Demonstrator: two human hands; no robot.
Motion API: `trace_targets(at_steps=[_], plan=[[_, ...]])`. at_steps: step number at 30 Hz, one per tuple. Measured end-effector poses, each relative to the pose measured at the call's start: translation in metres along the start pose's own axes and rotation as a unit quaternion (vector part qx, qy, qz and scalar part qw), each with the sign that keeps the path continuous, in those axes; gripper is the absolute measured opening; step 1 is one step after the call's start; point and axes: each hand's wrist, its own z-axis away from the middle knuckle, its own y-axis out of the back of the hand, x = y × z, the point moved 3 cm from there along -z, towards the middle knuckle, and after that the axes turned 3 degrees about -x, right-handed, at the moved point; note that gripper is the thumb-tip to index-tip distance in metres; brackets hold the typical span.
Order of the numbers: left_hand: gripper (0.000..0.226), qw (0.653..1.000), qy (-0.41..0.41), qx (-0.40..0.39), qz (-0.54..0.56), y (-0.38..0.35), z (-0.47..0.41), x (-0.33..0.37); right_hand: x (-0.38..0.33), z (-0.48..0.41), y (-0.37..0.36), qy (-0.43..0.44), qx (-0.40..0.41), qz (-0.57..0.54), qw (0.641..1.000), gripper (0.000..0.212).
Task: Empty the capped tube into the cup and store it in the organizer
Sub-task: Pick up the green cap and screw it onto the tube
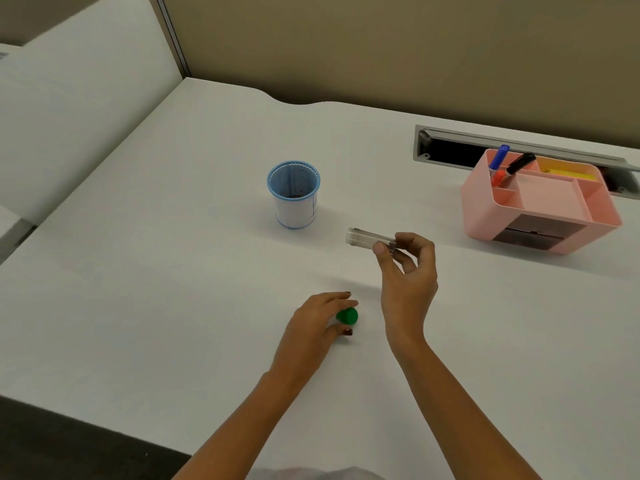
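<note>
A: Holding the clear tube [370, 238] by its closed end, the right hand [408, 275] pinches it between thumb and fingers, above the white bench [173, 271]; it lies nearly level, open mouth toward the blue mesh cup [293, 194].

B: Cap?

A: Green cap [347, 316] is off, on the bench, the left hand [320, 322] closed loosely around it, fingertips touching.

B: Clearance?

A: Bare bench between tube and cup, and between tube and the pink organizer [540, 206] at far right. The organizer sits just in front of a grey cable slot [450, 147] near the back edge.

B: Contents?

A: Something dark in the cup's bottom. Organizer: blue marker [498, 156] and black marker [519, 163] in the back-left compartment, something yellow behind; middle tray bare. Tube looks empty.
</note>
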Motion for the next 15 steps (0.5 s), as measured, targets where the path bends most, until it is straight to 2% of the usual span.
trace_targets(at_steps=[3,6,9,12,15], plan=[[0.046,1.0,-0.009,0.018,-0.01,-0.008,0.004,0.0,0.002,0.008,0.006,-0.008,-0.006,0.006,1.0,0.029],[0.037,0.999,-0.01,0.05,-0.003,-0.009,0.007,0.0,0.003,0.015,0.011,-0.02,-0.011,0.008,1.0,0.028],[0.028,0.992,0.01,0.116,0.053,-0.002,0.008,-0.001,0.003,0.021,0.016,-0.035,-0.017,0.001,0.999,0.028],[0.026,0.955,0.06,0.217,0.193,0.012,0.01,-0.001,0.004,0.029,0.02,-0.055,-0.026,-0.009,0.998,0.029],[0.026,0.88,0.134,0.227,0.394,0.018,0.009,-0.004,0.005,0.037,0.023,-0.069,-0.041,-0.018,0.997,0.028]])
